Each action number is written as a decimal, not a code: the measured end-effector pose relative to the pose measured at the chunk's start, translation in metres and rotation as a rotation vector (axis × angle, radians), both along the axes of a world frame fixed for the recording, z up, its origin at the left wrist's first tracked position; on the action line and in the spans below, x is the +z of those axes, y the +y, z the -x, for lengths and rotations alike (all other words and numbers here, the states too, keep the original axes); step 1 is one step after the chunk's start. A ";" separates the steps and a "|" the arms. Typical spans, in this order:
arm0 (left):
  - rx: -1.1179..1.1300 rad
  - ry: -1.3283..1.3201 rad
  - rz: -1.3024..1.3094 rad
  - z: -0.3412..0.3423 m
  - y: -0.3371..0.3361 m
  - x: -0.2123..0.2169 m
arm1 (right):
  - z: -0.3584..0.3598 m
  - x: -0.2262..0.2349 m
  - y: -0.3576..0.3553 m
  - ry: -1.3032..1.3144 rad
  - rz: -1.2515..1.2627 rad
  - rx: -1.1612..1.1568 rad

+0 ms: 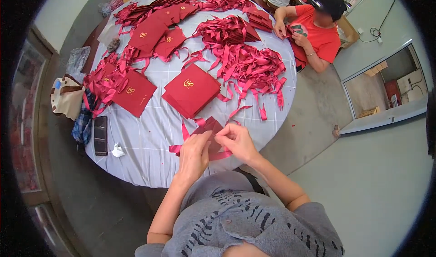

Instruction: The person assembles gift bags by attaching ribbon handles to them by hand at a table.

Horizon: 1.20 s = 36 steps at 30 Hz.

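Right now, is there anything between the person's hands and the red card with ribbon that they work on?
Nothing visible stands between them. The left hand and the right hand both already touch the red card and its ribbon at the near edge of the round table.

the bare stretch of table cloth left of the left hand lies open, with only a dark phone and a crumpled scrap near the edge. straight ahead, a stack of red folders blocks the way, and a heap of red ribbons crowds the right side beyond the right hand. farther back, more folders fill the table. another person sits across.
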<state>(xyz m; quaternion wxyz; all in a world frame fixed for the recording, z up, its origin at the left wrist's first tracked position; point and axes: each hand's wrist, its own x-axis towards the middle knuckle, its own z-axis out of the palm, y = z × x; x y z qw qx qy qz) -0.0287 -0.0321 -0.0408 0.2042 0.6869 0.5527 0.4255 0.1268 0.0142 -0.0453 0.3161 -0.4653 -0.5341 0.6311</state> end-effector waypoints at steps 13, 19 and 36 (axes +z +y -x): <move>0.064 -0.123 0.060 -0.001 0.006 0.002 | 0.016 -0.003 -0.003 -0.215 -0.563 -0.085; -0.005 0.021 0.005 0.004 0.004 0.009 | 0.014 -0.001 -0.003 -0.246 -0.539 -0.053; -0.043 0.312 -0.029 0.011 -0.015 -0.024 | 0.002 0.012 0.022 -0.602 -0.932 0.440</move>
